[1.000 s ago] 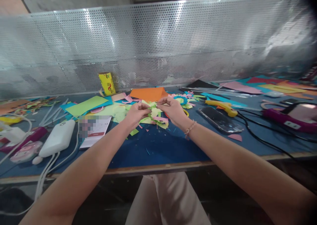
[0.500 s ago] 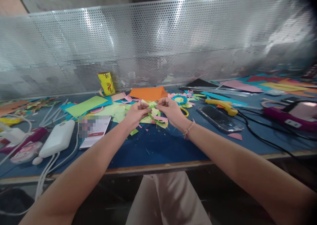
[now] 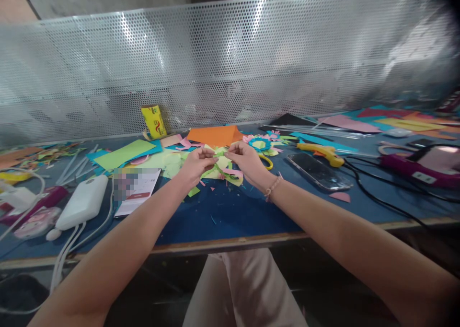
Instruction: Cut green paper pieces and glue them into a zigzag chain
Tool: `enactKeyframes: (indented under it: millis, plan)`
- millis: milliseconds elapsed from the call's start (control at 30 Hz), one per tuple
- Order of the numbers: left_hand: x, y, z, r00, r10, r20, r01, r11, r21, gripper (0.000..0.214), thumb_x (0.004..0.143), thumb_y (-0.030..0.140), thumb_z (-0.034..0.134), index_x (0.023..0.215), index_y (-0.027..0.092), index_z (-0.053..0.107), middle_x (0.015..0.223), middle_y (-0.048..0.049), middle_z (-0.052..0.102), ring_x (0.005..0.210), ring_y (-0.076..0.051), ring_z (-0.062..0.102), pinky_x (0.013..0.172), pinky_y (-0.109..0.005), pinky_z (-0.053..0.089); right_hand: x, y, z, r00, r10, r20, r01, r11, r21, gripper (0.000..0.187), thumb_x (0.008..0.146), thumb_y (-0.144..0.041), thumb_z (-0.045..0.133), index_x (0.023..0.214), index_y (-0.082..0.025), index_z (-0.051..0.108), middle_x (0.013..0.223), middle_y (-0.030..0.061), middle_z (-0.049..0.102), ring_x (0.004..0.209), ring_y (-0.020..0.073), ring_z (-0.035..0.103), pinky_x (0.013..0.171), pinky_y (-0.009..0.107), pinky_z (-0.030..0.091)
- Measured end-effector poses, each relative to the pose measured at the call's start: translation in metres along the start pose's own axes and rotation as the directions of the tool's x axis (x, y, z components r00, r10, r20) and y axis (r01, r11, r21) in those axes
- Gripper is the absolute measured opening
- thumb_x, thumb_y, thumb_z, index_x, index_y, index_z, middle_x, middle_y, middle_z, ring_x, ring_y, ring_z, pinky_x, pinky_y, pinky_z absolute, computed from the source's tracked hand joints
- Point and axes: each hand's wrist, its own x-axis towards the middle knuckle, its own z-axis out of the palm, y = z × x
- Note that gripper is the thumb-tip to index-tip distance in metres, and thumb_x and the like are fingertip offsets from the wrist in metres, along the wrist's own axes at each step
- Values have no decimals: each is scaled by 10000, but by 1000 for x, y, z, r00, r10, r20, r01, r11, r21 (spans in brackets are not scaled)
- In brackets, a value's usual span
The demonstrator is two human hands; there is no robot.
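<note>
My left hand (image 3: 196, 165) and my right hand (image 3: 247, 160) meet over a pile of cut paper scraps (image 3: 224, 171) in the middle of the blue table (image 3: 230, 216). Both hands pinch a small green paper strip (image 3: 218, 158) between their fingertips, just above the pile. The strip is thin and partly hidden by the fingers. Pale green and pink offcuts lie under the hands. A paper flower (image 3: 261, 144) in blue and pink sits just behind my right hand, beside yellow-handled scissors (image 3: 266, 161).
A phone (image 3: 317, 171), a yellow glue gun (image 3: 321, 152) and black cables lie to the right. An orange folded sheet (image 3: 215, 135) and a yellow packet (image 3: 154, 121) stand behind. On the left are a white charger (image 3: 83, 201), a card (image 3: 138, 191) and green paper (image 3: 124, 153). A perforated metal screen (image 3: 230, 68) backs the table.
My hands stay together over the scrap pile with only slight finger movements on the green strip. The view has shifted a little.
</note>
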Motion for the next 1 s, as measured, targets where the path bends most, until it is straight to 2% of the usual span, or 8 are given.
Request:
enactKeyframes:
  millis: [400,500,600,700,800,867,933,1000]
  plan:
    - [3,-1,-4,998,56,17,-56,997,44,237,579,103,719,718,158,535,671,38,547,618,-73,522,594,-221,397,0,-6,-3,994,57,96,-59,998,19,178,618,-256,665,715,-164,548,670,-29,517,622,76,460,587,232,375]
    - [5,1,-8,999,31,31,-33,997,67,235,580,104,715,722,161,537,685,32,551,639,-79,532,606,-226,402,2,-8,-6,988,101,116,-103,995,10,184,661,-306,646,740,-165,558,721,-11,541,673,84,498,606,222,392]
    - [7,6,-14,999,-2,45,-3,993,122,236,578,97,706,736,161,542,727,16,570,672,-90,550,621,-235,411,6,-8,-9,988,136,71,-136,991,-8,201,751,-365,569,783,-170,536,788,11,559,727,93,536,609,206,403]
    - [10,9,-23,999,-14,29,6,969,247,231,584,87,688,754,161,550,763,4,580,678,-94,557,620,-246,418,12,-5,-16,982,184,50,-174,972,-156,273,839,-427,439,816,-169,521,856,48,581,745,111,559,595,212,415]
    - [14,8,-31,999,-3,40,-13,924,382,214,601,101,678,762,162,550,769,-9,592,651,-102,553,598,-259,419,17,0,-23,975,183,123,-96,855,-509,352,894,-406,313,845,-161,560,895,90,606,757,139,570,590,236,415]
    - [17,6,-34,997,16,71,-46,894,446,202,606,107,673,759,162,552,780,-19,599,644,-104,549,590,-262,418,17,1,-27,964,184,190,-11,744,-668,297,865,-357,383,806,-157,596,826,95,622,725,155,565,575,248,400]
    - [19,2,-36,993,45,110,-93,867,489,192,606,107,667,752,160,555,791,-27,603,670,-112,557,600,-263,422,14,0,-29,949,210,235,24,695,-719,206,783,-320,511,740,-151,621,711,83,621,658,161,549,552,255,379]
    - [20,0,-36,989,69,132,-128,847,515,186,603,109,664,745,158,555,798,-33,605,707,-123,565,619,-266,428,9,-2,-27,929,243,278,63,638,-768,208,727,-337,568,698,-143,637,628,68,608,601,154,530,538,256,359]
